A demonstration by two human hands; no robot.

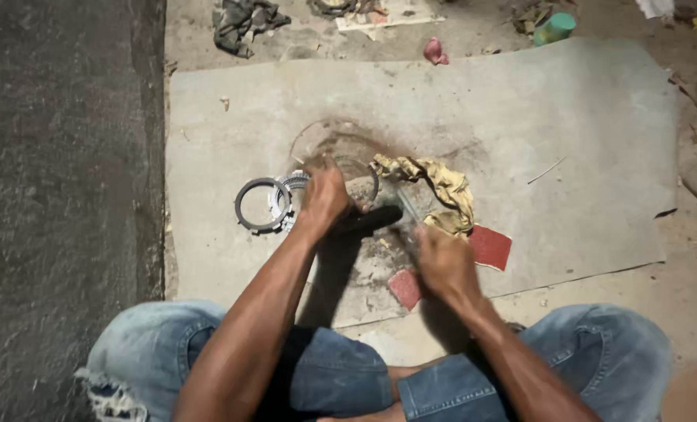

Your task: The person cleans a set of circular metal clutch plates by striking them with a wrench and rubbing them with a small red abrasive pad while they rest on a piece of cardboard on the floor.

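I sit on the ground with a grey sheet [520, 117] laid before me. My left hand [325, 195] presses down on a thin metal ring [364, 176] lying on the sheet. My right hand [442, 262] is closed around a slim metal tool [409, 209], blurred, whose tip points toward that ring. A dark, flat object [372, 220] lies between both hands. Left of my left hand rest a dark ring [261, 205] and a toothed metal ring [290, 187], overlapping.
A yellow rag [442, 187] lies beside two red sandpaper pieces [490, 246], [404, 287]. Beyond the sheet are a dark cloth [243, 22], a pink scrap [434, 51] and a green container [555, 28]. Dark pavement [59, 195] runs along the left.
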